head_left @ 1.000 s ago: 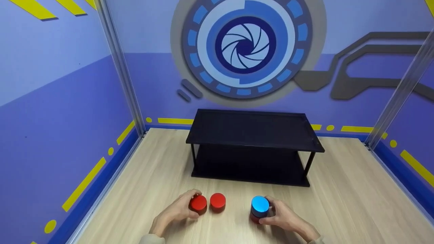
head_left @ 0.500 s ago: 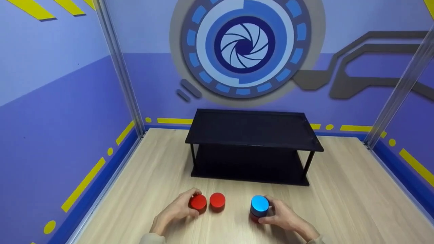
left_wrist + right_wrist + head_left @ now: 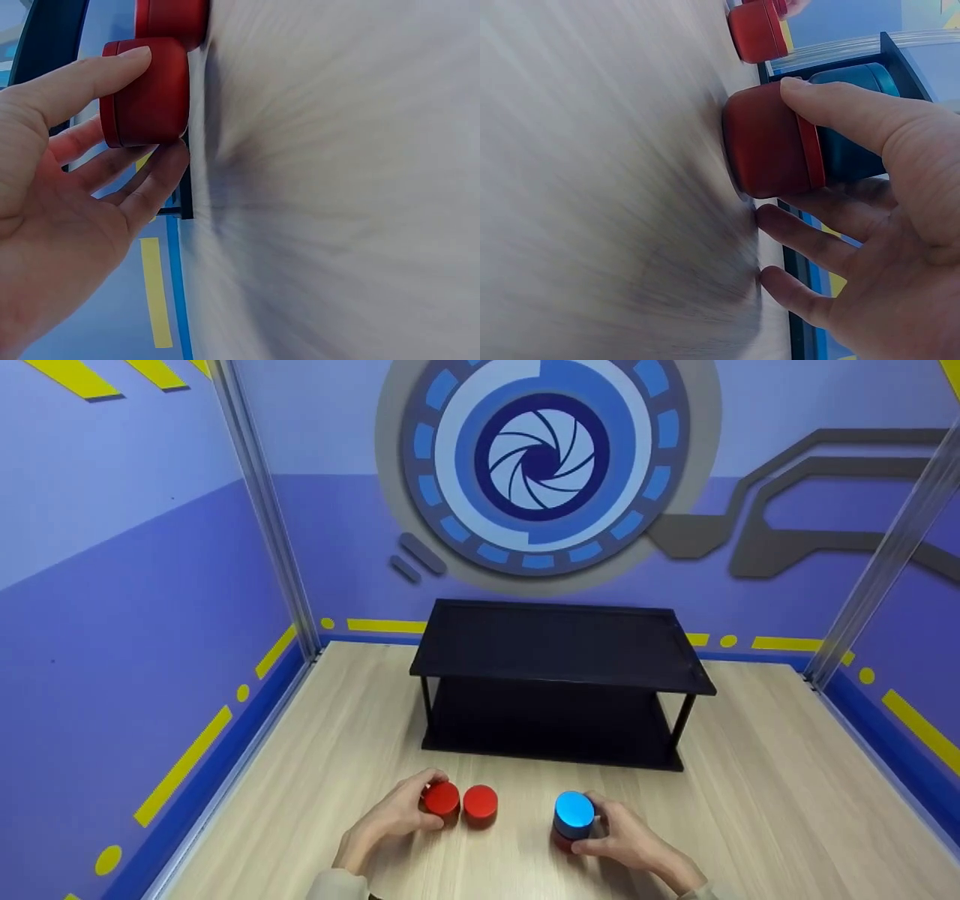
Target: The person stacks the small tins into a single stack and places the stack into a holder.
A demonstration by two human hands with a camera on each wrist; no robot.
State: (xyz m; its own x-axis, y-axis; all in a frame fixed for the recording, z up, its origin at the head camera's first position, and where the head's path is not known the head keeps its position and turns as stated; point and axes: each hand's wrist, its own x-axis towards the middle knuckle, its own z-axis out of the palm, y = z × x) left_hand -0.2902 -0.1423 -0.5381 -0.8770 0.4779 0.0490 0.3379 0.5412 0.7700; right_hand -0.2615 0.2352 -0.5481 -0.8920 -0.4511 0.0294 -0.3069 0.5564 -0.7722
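Observation:
My left hand (image 3: 399, 811) holds a small round red lidded tin (image 3: 154, 94) between thumb and fingers at the table's front. Just right of it stands a second red tin (image 3: 480, 804), with only a narrow gap between them in the head view. Further right, a blue tin (image 3: 574, 810) sits on top of a third red tin (image 3: 769, 142). Around this stack, my right hand (image 3: 630, 834) has its thumb on the red tin near its lid. The right fingers reach behind the stack, partly hidden, with two fingertips down at the tabletop.
A black two-tier rack (image 3: 555, 649) stands behind the tins, its lower shelf (image 3: 551, 727) close to the tabletop. Blue and purple panels (image 3: 330, 532) with metal corner posts enclose the wooden table (image 3: 360, 712) at the back and sides.
My left hand has shifted slightly right and away from me with its red tin, narrowing the gap to the second red tin. The right hand and its stack stay in place.

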